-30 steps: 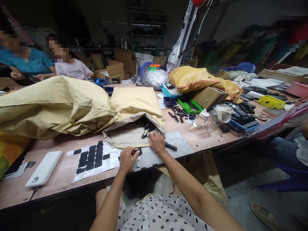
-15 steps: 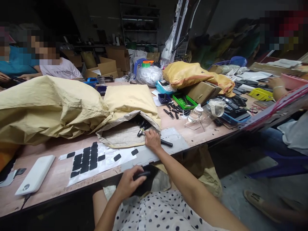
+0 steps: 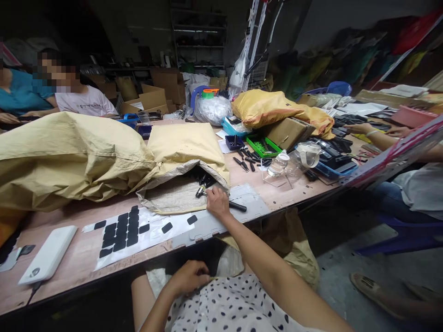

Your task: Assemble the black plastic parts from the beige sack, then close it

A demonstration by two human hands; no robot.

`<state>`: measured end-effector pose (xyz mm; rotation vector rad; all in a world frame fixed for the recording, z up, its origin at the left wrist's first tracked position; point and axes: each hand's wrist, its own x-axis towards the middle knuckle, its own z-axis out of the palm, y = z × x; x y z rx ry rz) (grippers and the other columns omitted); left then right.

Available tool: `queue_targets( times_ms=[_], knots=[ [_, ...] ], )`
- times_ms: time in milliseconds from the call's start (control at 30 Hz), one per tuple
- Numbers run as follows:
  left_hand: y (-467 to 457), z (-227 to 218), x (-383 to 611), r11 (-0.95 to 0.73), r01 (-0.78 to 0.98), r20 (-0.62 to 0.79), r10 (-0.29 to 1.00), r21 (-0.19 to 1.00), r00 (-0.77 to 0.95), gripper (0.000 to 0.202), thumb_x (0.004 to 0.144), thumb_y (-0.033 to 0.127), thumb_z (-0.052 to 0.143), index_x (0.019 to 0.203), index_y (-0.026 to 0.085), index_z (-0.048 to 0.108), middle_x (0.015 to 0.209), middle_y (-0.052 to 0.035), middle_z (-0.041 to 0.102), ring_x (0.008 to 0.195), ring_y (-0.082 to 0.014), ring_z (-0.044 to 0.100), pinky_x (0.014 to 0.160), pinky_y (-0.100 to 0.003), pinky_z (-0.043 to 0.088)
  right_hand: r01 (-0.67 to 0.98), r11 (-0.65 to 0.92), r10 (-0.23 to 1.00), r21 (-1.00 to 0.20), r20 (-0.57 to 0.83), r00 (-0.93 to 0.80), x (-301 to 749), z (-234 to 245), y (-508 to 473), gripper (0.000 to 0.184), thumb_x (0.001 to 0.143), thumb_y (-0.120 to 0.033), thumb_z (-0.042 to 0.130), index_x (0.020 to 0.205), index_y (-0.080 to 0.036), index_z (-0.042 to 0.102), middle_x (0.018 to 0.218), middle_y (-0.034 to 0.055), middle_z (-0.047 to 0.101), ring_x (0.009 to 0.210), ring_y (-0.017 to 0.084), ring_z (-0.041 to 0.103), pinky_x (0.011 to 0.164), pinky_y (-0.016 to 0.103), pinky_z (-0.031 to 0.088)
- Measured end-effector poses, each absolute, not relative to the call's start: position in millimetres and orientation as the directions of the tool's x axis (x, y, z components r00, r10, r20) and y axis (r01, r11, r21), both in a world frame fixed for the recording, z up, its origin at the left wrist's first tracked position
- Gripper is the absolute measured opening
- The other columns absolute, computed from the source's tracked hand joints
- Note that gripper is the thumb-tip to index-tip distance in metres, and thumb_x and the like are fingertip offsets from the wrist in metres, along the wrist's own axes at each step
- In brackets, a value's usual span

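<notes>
- The hammer (image 3: 238, 206) lies across the grey board (image 3: 254, 207) at the table's front edge, its head at the mouth of the open sack (image 3: 188, 143).
- The right hand (image 3: 218, 202) is closed over the hammer's shaft, the handle's black end sticking out past the wrist.
- Black pieces show inside the sack's mouth.
- The left hand (image 3: 190, 276) is loosely curled just above the spotted shirt (image 3: 235, 304); whether it holds anything, I cannot tell.
- Left of the board, black pads (image 3: 121, 233) sit on a white sheet (image 3: 152, 240).
- Farther left is a white device (image 3: 48, 256) with a cable.
- Two co-workers sit at upper left.
</notes>
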<state>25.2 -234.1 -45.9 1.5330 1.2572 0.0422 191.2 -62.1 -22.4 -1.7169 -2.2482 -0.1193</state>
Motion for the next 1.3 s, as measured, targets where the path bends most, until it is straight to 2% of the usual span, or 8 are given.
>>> queue_targets(
  times_ms=[67, 167, 267, 400, 500, 633, 933, 1300],
  knots=[
    [-208.9, -17.0, 29.7, 0.202, 0.489, -0.48, 0.683, 0.849, 0.551, 0.039, 0.084, 0.052, 0.06, 0.104, 0.021, 0.074, 0.083, -0.0023, 0.075, 0.074, -0.0184, 0.067, 0.066, -0.028, 0.051, 0.954, 0.277, 0.927, -0.116, 0.294, -0.233, 190.8, -22.0, -63.2, 0.028, 0.094, -0.018, 0.048, 0.112, -0.021, 0.069, 0.1, 0.0106, 0.06, 0.092, 0.024, 0.047, 0.075, 0.033, 0.033],
    [-141.3, 21.7, 39.8, 0.074, 0.385, -0.212, 0.92, 0.92, 0.331, 0.039, 0.083, 0.055, 0.061, 0.096, 0.02, 0.073, 0.084, -0.0031, 0.074, 0.075, -0.0181, 0.066, 0.068, -0.028, 0.051, 0.952, 0.28, 0.928, -0.12, 0.287, -0.237, 190.3, -20.9, -64.9, 0.025, 0.093, -0.019, 0.051, 0.11, -0.021, 0.069, 0.099, 0.0103, 0.06, 0.093, 0.024, 0.048, 0.075, 0.033, 0.033],
    [-61.4, 41.2, 52.5, 0.003, 0.469, 0.049, 0.994, 0.883, -0.099, 0.029, 0.089, 0.043, 0.055, 0.095, 0.02, 0.071, 0.089, -0.0051, 0.075, 0.084, -0.0205, 0.067, 0.078, -0.031, 0.053, 0.95, 0.287, 0.927, -0.123, 0.288, -0.242, 190.4, -20.3, -66.1, 0.023, 0.092, -0.019, 0.052, 0.107, -0.021, 0.069, 0.098, 0.01, 0.06, 0.092, 0.024, 0.048, 0.075, 0.033, 0.033],
    [8.0, 41.2, 71.7, 0.186, 0.66, 0.08, 0.933, 0.728, -0.351, 0.021, 0.09, 0.029, 0.054, 0.096, 0.017, 0.07, 0.105, -0.0152, 0.074, 0.105, -0.0287, 0.068, 0.092, -0.04, 0.051, 0.95, 0.292, 0.922, -0.111, 0.298, -0.248, 191.2, -21.2, -66.7, 0.023, 0.092, -0.018, 0.051, 0.106, -0.021, 0.069, 0.096, 0.0095, 0.06, 0.092, 0.024, 0.048, 0.075, 0.033, 0.033],
    [24.5, 36.1, 82.4, 0.278, 0.743, 0.011, 0.934, 0.609, -0.358, 0.021, 0.088, 0.026, 0.057, 0.103, 0.016, 0.069, 0.116, -0.021, 0.071, 0.11, -0.0346, 0.067, 0.09, -0.044, 0.051, 0.952, 0.289, 0.924, -0.106, 0.29, -0.248, 191.9, -21.1, -67.3, 0.023, 0.091, -0.018, 0.052, 0.106, -0.021, 0.069, 0.096, 0.0091, 0.06, 0.092, 0.024, 0.048, 0.075, 0.033, 0.033],
    [24.3, 36.6, 79.8, 0.344, 0.787, -0.077, 0.931, 0.513, -0.357, 0.022, 0.087, 0.027, 0.061, 0.105, 0.019, 0.069, 0.111, -0.0176, 0.074, 0.105, -0.0333, 0.069, 0.085, -0.04, 0.051, 0.949, 0.294, 0.929, -0.115, 0.267, -0.256, 192.4, -18.6, -68.1, 0.024, 0.092, -0.019, 0.051, 0.108, -0.022, 0.068, 0.097, 0.0089, 0.061, 0.093, 0.024, 0.049, 0.075, 0.032, 0.034],
    [-92.1, 7.2, 2.0, -0.024, 0.684, 0.227, 0.951, 0.729, -0.209, 0.021, 0.08, 0.036, 0.064, 0.093, 0.024, 0.073, 0.085, -0.001, 0.071, 0.078, -0.0187, 0.063, 0.075, -0.03, 0.05, 0.947, 0.291, 0.935, -0.134, 0.248, -0.253, 191.6, -16.9, -66.8, 0.025, 0.094, -0.022, 0.05, 0.111, -0.021, 0.068, 0.101, 0.0102, 0.061, 0.094, 0.024, 0.048, 0.077, 0.033, 0.034],
    [-117.4, -36.5, -8.1, -0.091, 0.773, 0.265, 0.959, 0.628, -0.103, 0.01, 0.081, 0.029, 0.068, 0.087, 0.026, 0.075, 0.083, -0.0018, 0.069, 0.083, -0.0213, 0.06, 0.082, -0.034, 0.049, 0.927, 0.32, 0.931, -0.193, 0.248, -0.27, 197.0, -16.0, -66.0, 0.038, 0.098, -0.017, 0.045, 0.127, -0.024, 0.067, 0.101, 0.0097, 0.062, 0.095, 0.023, 0.051, 0.079, 0.031, 0.038]
  ],
)
